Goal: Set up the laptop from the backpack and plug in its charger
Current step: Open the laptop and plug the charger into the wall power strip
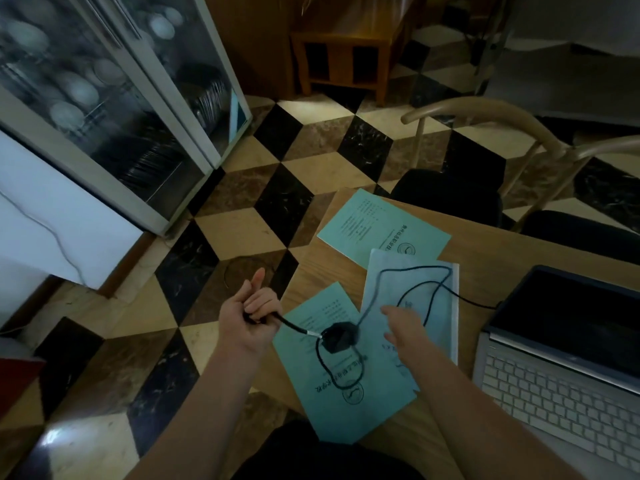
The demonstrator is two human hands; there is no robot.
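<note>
Lying on the green booklets, the black charger brick [339,337] was seen near the left edge of the wooden bench [491,258], with its thin cable [412,271] looped across a pale blue booklet [415,292] and led off toward the open laptop [561,368] at the right. Whether the cable was actually seated in the laptop's side could not be told. The laptop's screen was dark and its pale keyboard was turned toward the person.

The thicker cord on the brick's other side was held in the left hand [247,320], out past the bench edge above the floor: the grip was closed round the cord's end, the fingers curled over it and the index finger raised. The plug itself was hidden inside the fist. The right hand [403,327] was held above the pale blue booklet, just right of the brick, its fingers loosely spread and nothing held; contact with the paper could not be judged.

A third green booklet [381,226] lay farther back on the bench. A glass-fronted cabinet of stacked dishes [114,109] stood on the chequered floor [284,161] at the left, and a curved wooden chair [491,129] stood behind the bench.
</note>
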